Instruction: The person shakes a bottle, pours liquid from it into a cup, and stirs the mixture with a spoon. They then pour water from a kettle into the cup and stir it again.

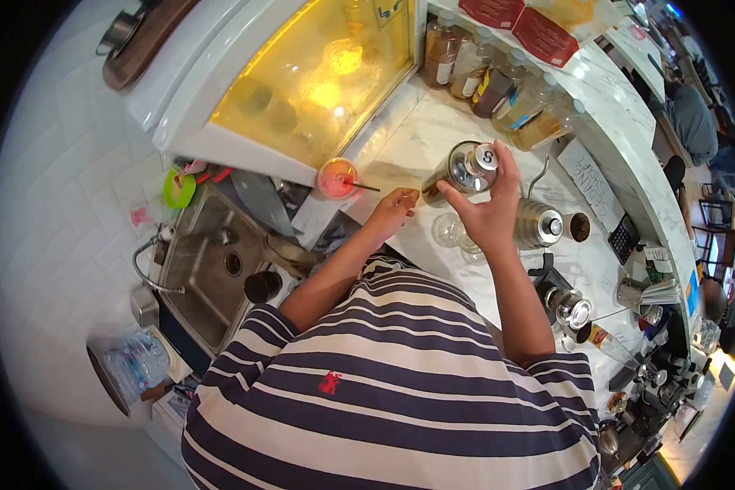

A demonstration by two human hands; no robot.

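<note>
In the head view my right hand (490, 202) is wrapped round the upper part of a clear jar (449, 178) with a round metal lid (484, 158) marked "S". Dark contents show low in the jar. Just left of the jar is my left hand (395, 212), its fingers bent together near the jar's base; whether they pinch anything is too small to tell. A cup with a red drink (336, 177) and a dark straw stands further left. Clear glassware (447, 230) stands on the marble counter (396, 155) below the jar.
A steel kettle (537, 224) and a small dark cup (579, 227) are right of the jar. Several bottles (498, 82) line the back. A lit yellow display case (314, 90) is behind, a sink (212, 265) at left, and a calculator (623, 238) at right.
</note>
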